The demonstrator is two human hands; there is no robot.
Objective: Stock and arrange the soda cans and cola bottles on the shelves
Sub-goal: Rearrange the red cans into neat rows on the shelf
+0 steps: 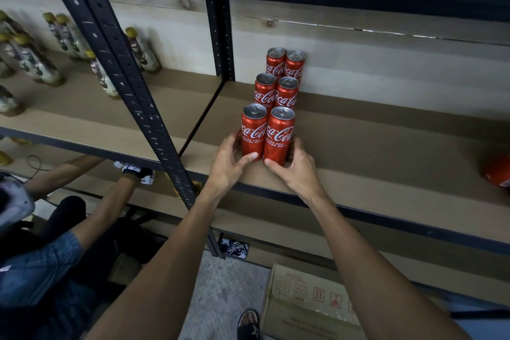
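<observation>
Several red cola cans stand upright in two columns on the brown shelf [372, 152], running from the back wall toward the front edge. My left hand [230, 160] grips the base of the front left can [253, 131], thumb across its front. My right hand [296, 167] grips the base of the front right can [278, 136] the same way. Both front cans rest on the shelf and touch each other. Behind them stand the middle pair [276, 92] and the back pair [285, 63].
A dark metal upright [154, 119] divides this bay from the left bay, where tea bottles [142, 50] stand. Another person's arm [105, 201] reaches into the lower left shelf. A red cola bottle [498, 171] lies at the right edge. A cardboard box [309, 301] sits on the floor.
</observation>
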